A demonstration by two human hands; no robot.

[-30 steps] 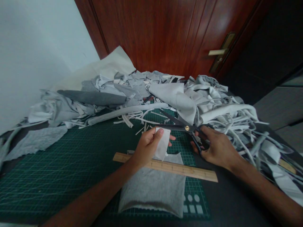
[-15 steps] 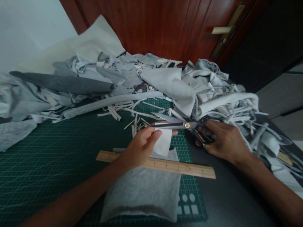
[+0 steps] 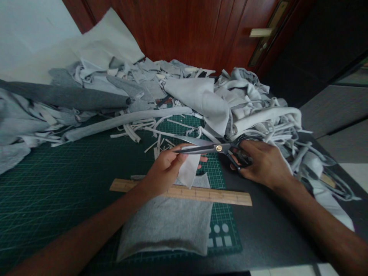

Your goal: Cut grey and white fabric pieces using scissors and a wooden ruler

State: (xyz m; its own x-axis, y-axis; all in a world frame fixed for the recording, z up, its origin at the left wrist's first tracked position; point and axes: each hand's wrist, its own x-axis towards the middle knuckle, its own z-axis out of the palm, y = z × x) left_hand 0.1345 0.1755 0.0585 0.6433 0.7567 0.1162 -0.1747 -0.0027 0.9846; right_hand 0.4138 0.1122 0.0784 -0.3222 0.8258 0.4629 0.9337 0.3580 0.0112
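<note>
Head view: the left hand [image 3: 168, 166] pinches a small white swatch [image 3: 188, 170] between thumb and fingers, holding it above a wooden ruler [image 3: 224, 196]. The right hand [image 3: 260, 161] grips black-handled scissors [image 3: 219, 148] by the loops; their blades stand parted, the nearer one lying along the swatch's upper edge with its tip at the left hand's fingers. Whether blade and swatch touch cannot be told. The ruler crosses a grey cloth [image 3: 166, 230] and reaches past the mat's right edge; it bears graduation marks, with any numerals too small to read. The green cutting mat [image 3: 71, 184] is printed with a fine grid and, near its lower right corner, white circles and squares. It lies on a dark surface [image 3: 258, 237]. Beyond are narrow offcuts [image 3: 159, 143], a grey fabric roll [image 3: 126, 119] and heaped pale scraps [image 3: 198, 94].
</note>
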